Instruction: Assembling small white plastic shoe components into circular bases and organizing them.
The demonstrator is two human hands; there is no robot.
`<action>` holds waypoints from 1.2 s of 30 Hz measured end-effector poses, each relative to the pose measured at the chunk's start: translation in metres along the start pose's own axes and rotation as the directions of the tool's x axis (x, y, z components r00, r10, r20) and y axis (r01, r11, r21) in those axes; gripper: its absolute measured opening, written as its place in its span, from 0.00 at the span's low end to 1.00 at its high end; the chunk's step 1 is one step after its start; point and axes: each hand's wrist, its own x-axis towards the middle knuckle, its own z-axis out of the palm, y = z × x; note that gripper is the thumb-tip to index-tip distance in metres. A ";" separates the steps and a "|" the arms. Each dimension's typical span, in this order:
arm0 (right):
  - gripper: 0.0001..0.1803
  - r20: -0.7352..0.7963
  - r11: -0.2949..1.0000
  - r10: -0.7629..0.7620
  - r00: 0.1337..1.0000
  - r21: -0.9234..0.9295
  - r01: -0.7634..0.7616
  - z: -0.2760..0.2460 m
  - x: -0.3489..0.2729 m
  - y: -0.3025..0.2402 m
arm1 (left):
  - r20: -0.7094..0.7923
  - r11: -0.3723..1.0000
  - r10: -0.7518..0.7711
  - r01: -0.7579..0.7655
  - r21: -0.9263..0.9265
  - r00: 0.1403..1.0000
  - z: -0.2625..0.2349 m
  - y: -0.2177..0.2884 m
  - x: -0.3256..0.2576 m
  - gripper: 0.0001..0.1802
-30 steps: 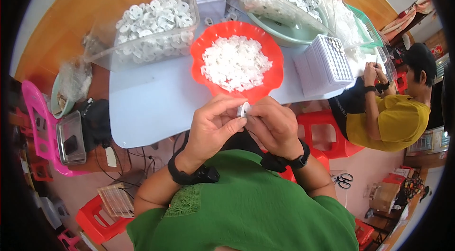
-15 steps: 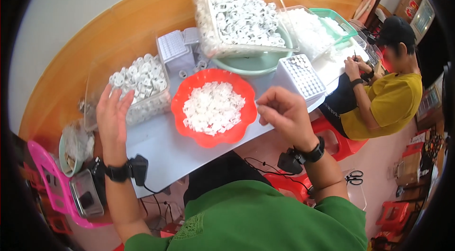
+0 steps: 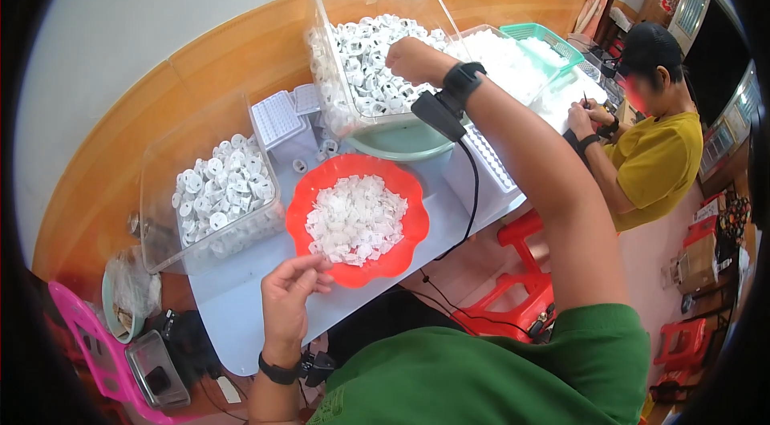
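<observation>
My right hand (image 3: 419,61) reaches over the large clear bin (image 3: 353,116) at the back, its fingers curled down among small white round plastic parts (image 3: 373,48). Its fingertips are partly hidden, so what they hold does not show. At the near left rim of the red scalloped bowl (image 3: 413,244) is my left hand (image 3: 290,297), thumb and fingers drawn together in a pinch. Anything between them is too small to make out. Many small, flat, whitish pieces (image 3: 357,216) fill the bowl.
Left of the bowl, a clear bin (image 3: 277,212) holds white round parts. White gridded blocks stand behind it (image 3: 277,120) and at the right (image 3: 481,176). The large bin rests on a pale green basin (image 3: 401,144). A person in yellow (image 3: 658,152) works at the right, near red stools (image 3: 525,297).
My right hand has gone from beside the bowl up and away to the large bin. My left hand has moved right and nearer me, from the left bin to the bowl's rim, its fingers closing.
</observation>
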 end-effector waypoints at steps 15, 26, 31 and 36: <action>0.05 -0.290 0.853 0.069 0.954 0.514 0.095 -0.045 -0.049 -0.057 | 0.011 0.995 -0.079 0.079 -0.054 0.997 -0.008 -0.010 -0.012 0.12; 0.16 -0.584 0.645 -0.560 0.588 0.139 0.752 0.054 -0.238 -0.190 | 0.393 0.854 -0.077 0.263 -0.448 0.917 0.034 0.006 -0.009 0.18; 0.17 -0.579 0.687 -0.555 0.598 0.086 0.721 0.085 -0.254 -0.193 | 0.330 0.909 -0.072 0.198 -0.367 0.941 0.037 -0.011 -0.022 0.17; 0.16 -0.611 0.591 -0.086 0.787 0.605 0.534 0.093 -0.266 -0.201 | 0.248 0.935 -0.046 0.129 -0.330 0.968 0.037 -0.023 -0.026 0.15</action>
